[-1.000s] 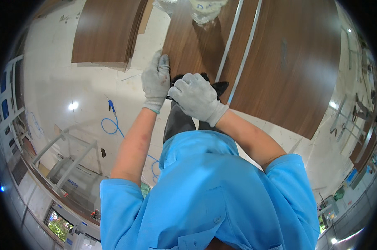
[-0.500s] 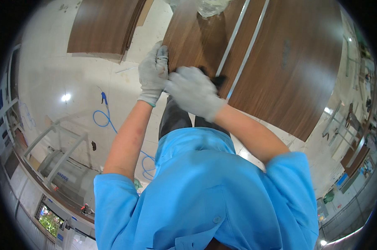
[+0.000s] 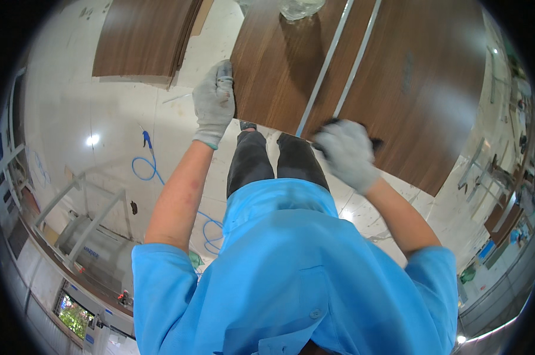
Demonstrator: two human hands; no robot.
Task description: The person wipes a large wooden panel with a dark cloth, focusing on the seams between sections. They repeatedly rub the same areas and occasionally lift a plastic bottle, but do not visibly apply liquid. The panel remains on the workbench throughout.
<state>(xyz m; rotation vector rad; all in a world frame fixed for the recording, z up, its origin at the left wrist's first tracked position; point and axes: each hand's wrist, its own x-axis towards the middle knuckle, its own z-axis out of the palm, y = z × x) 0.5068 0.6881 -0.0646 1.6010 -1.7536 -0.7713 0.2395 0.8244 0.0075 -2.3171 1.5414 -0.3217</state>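
Observation:
A large brown wood-grain panel (image 3: 418, 118) lies in front of me, with two pale metallic strips (image 3: 332, 71) running along it. At its left edge is my left hand (image 3: 214, 97) in a grey glove, closed against the edge near the front corner; its fingertips are partly hidden. My right hand (image 3: 347, 151), gloved too and slightly blurred, is closed on a black cloth-like thing (image 3: 375, 144). It presses this against the panel's front edge, just right of the strips. Most of the black thing is covered by the glove, so its exact kind is unclear.
More brown panels (image 3: 140, 41) are stacked at the far left. A clear plastic-wrapped item (image 3: 301, 8) sits on the panel's far part. On the pale floor lies a blue air blow gun (image 3: 147, 138) with a coiled hose (image 3: 143, 168). A grey metal frame (image 3: 93, 228) stands at left.
My right hand has swept rightward along the front edge with the black thing, from beside my left hand to past the strips. My left hand stays at the left edge.

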